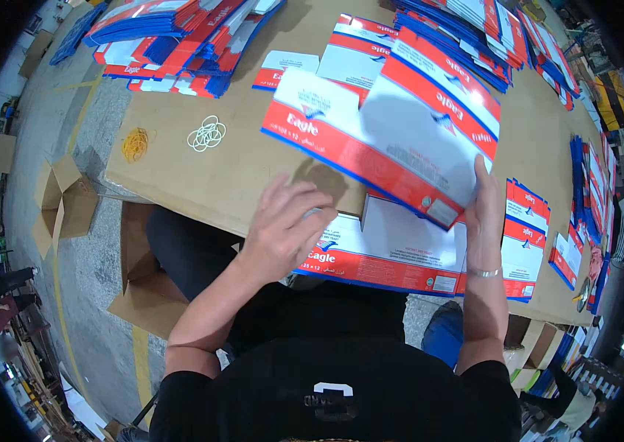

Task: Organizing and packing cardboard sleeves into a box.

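Note:
My right hand [481, 202] grips the lower right corner of a flat printed carton blank [411, 132], red, white and blue, held tilted above the table. Beneath it, at the table's near edge, lies a second carton blank [393, 254] of the same print, partly covered by the raised one. My left hand [286, 228] hovers by the left end of that lower blank, its fingers loosely bent and apart, with nothing seen in them. Farther back, more flat blanks [345, 55] lie on the table behind the raised one.
Stacks of flat cartons [179, 44] fill the table's far left, with more stacks [459, 37] at the far right. White rubber bands [207, 134] and yellow rubber bands [135, 144] lie on the left. Single blanks [524, 243] rest at right. Open brown boxes [65, 202] stand on the floor.

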Available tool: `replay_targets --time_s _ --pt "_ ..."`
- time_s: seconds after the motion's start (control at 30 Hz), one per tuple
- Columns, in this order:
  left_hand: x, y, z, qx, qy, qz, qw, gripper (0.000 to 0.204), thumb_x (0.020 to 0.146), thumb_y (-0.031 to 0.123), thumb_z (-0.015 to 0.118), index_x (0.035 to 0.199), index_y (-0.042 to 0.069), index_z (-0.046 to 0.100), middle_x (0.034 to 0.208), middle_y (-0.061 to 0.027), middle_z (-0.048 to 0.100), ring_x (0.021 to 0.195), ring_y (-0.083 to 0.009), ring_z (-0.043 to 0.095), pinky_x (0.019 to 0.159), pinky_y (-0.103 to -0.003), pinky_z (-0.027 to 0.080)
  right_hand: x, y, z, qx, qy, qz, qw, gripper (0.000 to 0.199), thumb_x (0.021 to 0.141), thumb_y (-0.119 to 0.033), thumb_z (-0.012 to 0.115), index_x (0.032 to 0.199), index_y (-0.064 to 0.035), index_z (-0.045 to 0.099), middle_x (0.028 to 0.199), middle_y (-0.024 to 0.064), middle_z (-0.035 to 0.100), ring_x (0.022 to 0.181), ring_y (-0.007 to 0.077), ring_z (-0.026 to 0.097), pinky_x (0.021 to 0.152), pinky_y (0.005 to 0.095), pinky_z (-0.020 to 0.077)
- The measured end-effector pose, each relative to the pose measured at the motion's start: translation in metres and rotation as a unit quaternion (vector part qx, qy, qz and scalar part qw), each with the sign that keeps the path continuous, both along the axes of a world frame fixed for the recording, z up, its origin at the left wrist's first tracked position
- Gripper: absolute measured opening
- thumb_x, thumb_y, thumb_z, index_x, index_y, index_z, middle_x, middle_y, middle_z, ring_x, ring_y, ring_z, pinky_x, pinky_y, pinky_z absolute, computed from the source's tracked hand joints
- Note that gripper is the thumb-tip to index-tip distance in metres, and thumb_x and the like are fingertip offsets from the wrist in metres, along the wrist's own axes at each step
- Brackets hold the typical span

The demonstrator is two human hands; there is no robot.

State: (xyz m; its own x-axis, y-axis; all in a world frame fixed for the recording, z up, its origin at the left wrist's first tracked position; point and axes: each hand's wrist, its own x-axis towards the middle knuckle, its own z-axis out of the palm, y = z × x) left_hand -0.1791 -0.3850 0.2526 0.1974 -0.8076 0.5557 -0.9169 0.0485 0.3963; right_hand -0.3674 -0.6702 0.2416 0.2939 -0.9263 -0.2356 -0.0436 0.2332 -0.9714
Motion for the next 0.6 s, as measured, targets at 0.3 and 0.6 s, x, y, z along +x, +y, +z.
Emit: replay_targets --time_s 0.3,0.6 --pt "-0.025 -0.013 -0.029 0.326 0.069 -0.033 0.942 0.093 0.070 0.040 0.083 0.145 0.007 0.038 0.147 -0.0188 0.035 0.139 -0.0388 0.031 0.112 -0.058 0.027 0.081 -0.094 -0.023 -0.131 0.104 0.040 0.985 0.052 0.095 -0.044 0.061 0.121 0.0014 0.060 0.118 0.0147 0.064 0.108 0.0183 0.059 0.090 0.0315 0.0473" --pt "-0.026 -0.028 -0.016 0.386 0.069 -0.064 0.918 0.091 0.064 0.032 0.088 0.140 0.008 0.044 0.144 -0.0169 0.038 0.138 -0.0367 0.034 0.112 -0.055 0.029 -0.039 0.087 0.001 -0.375 0.265 0.411 0.787 0.055 0.080 -0.034 0.079 0.128 -0.0165 0.059 0.147 0.0112 0.044 0.138 0.0347 0.038 0.110 0.0491 0.0366"
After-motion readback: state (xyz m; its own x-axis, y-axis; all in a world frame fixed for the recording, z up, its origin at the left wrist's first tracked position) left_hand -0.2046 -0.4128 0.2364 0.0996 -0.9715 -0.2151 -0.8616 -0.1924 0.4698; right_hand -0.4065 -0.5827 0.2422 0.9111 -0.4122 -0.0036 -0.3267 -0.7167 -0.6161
